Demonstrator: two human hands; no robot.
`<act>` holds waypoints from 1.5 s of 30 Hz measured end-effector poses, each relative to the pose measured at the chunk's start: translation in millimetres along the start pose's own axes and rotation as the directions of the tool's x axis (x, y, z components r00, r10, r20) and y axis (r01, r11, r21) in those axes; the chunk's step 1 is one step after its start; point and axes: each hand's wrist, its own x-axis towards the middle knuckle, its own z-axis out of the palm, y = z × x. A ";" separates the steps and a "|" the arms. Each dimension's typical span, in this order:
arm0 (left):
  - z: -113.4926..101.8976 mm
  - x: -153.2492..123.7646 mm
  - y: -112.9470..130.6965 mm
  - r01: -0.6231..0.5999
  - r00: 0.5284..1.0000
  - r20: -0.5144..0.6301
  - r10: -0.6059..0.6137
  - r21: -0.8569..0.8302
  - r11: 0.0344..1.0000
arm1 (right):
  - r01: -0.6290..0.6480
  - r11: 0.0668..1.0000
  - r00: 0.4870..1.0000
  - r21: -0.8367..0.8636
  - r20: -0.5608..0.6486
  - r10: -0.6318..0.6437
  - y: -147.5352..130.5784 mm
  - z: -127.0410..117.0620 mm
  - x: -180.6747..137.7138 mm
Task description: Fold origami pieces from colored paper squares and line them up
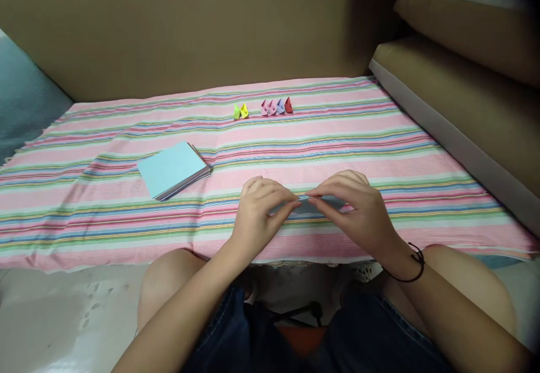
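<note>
My left hand [264, 207] and my right hand [358, 207] face each other just above the striped cloth [236, 162]. Both pinch a small light-blue piece of paper [302, 197] between thumb and fingertips, one hand at each side. The paper is seen nearly edge-on, so its folds cannot be made out. To the left of my hands lies a stack of square paper [172, 167] with a light-blue sheet on top.
Farther back stand small folded paper pieces: a yellow-green and yellow pair [241, 112], then a row of pink, lilac and red ones [276, 106]. A brown padded back [202, 35] rises behind the cloth. Brown cushions [455, 91] are stacked at the right.
</note>
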 end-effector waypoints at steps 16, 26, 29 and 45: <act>-4.3 1.5 5.8 -0.075 0.997 -0.011 0.079 0.204 0.976 | 0.066 0.993 0.997 -0.097 0.050 -0.061 0.1 -5.5 2.6; -8.9 3.4 2.9 -0.017 1.000 -0.006 0.018 0.204 0.979 | -0.022 1.000 0.999 -0.001 0.026 0.022 16.3 -27.0 2.9; -5.5 3.0 5.2 -0.018 1.000 0.025 0.015 0.157 0.987 | -0.035 0.993 0.990 0.114 0.142 0.018 8.3 -16.8 3.3; -7.3 3.1 5.2 -0.070 0.997 0.047 0.059 0.263 0.962 | 0.051 0.999 0.998 -0.003 -0.047 -0.051 1.5 -0.3 -1.1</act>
